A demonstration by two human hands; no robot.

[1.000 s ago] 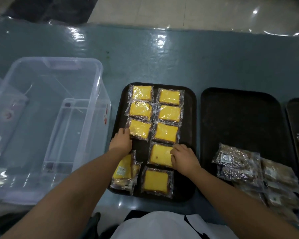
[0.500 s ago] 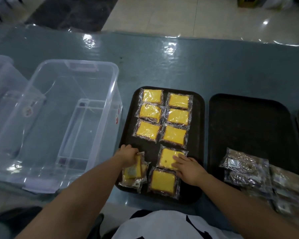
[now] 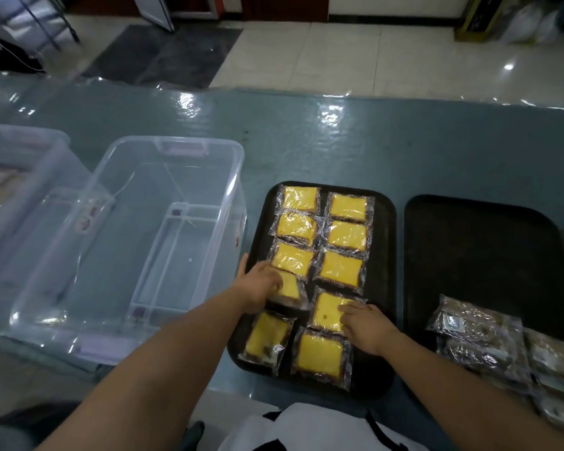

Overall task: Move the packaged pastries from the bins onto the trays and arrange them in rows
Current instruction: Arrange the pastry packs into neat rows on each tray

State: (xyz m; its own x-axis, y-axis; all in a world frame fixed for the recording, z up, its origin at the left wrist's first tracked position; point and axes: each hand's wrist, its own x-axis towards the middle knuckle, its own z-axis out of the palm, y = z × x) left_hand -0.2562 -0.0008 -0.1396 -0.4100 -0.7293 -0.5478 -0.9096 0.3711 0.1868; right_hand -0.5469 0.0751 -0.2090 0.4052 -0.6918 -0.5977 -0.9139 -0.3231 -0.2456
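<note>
Yellow packaged pastries (image 3: 343,269) lie flat in two columns on the black tray (image 3: 381,255) near the worktop's near edge, wrappers butted edge to edge; presumably laid flat and close so the rows fill evenly. Right column: five packs. Left column: three squared up at the far end, a fourth pack (image 3: 288,286) slightly skewed, and a fifth (image 3: 267,336) tilted at the tray's near left corner.

Left hand (image 3: 258,283): fingers laid over the fourth pack's left part, thumb out toward the tray's left rim; whether it pinches or only presses, I cannot tell. Likely seating it in line under the third.

Right hand (image 3: 363,322): fingers straight, flat on the right column's fourth pack (image 3: 326,312), apparently steadying it.

Clear bin (image 3: 163,242) left of the tray looks emptied. A second bin (image 3: 20,177) is cut by the left edge, contents blurred. Second tray (image 3: 489,255) to the right holds dark wrapped packs (image 3: 469,333) at its near end; they run out of view and their kind is unreadable.
</note>
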